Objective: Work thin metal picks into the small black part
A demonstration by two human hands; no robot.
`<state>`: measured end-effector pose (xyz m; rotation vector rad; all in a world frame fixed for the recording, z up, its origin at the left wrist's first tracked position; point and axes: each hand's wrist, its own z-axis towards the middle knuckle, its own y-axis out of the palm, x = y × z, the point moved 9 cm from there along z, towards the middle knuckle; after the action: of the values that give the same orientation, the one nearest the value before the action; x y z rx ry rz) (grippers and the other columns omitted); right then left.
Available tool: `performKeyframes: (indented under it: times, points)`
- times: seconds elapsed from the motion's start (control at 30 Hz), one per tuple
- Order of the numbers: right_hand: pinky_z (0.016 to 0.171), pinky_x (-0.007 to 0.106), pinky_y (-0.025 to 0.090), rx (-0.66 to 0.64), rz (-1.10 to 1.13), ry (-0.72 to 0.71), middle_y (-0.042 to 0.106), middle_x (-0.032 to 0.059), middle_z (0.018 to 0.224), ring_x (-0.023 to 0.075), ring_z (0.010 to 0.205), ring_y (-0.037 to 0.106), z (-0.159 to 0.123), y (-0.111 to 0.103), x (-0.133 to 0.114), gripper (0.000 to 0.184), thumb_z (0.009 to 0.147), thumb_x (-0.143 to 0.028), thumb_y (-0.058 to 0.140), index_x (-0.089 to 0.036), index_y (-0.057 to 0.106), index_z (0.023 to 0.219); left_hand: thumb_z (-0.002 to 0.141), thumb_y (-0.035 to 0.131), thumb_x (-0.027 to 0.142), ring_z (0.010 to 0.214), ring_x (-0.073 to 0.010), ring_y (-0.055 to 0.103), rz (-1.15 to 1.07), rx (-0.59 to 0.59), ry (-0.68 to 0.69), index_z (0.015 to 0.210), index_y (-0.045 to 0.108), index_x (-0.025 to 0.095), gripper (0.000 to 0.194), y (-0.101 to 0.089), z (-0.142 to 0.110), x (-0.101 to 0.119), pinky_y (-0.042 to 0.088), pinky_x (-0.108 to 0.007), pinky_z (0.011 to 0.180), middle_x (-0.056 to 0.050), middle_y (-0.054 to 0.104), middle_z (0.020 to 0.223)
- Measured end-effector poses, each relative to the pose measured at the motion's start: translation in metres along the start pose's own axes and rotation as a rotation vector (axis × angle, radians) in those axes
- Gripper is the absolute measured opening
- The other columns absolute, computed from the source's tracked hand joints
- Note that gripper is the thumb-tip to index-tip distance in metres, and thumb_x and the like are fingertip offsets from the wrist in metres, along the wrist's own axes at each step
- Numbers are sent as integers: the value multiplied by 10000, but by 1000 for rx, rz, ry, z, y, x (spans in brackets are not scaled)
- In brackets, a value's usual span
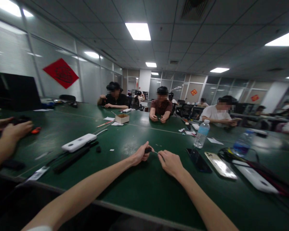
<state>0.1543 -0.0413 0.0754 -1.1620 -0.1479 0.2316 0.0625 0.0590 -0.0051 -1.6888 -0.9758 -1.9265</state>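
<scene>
In front of me, over the green table point(135, 189), my left hand point(142, 154) is closed around a small black object point(148, 150) whose kind I cannot make out. A thin, light-coloured rod point(155, 152) spans the short gap between my hands, meeting the black object. My right hand point(170, 162) is closed, with its thumb and fingers pinching the rod's near end. Its fingers hide most of what they hold. To the right of my right hand lie a dark phone point(198, 160) and a light-backed phone point(220, 165).
A water bottle point(202, 134), a blue-labelled bottle point(242, 142) and a white power strip point(255, 176) with cables are on the right. On the left are another white strip point(79, 142), a black bar point(72, 159) and a co-worker's hands point(16, 130). A cardboard box point(122, 118) stands farther back, before seated people.
</scene>
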Motion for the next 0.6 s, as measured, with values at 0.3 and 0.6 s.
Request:
performKeyframes:
  times: [0.3,0.6]
  points:
    - [669,243,385,-66,-8,-9,593,48,939,166,824,577,0,7,-5,364,937,-440,257,-273,539,1097,792,264,676,365,-44,146,67,98,22,843,529,167,576,-5,-1,1,112,-180,377,90,217,482]
    - [696,240,377,-45,69,-73,623,51,832,154,758,583,-1,10,-11,360,932,-386,297,-228,621,945,816,294,628,350,-44,146,78,4,-8,794,537,147,540,6,-10,4,118,-181,380,92,212,439]
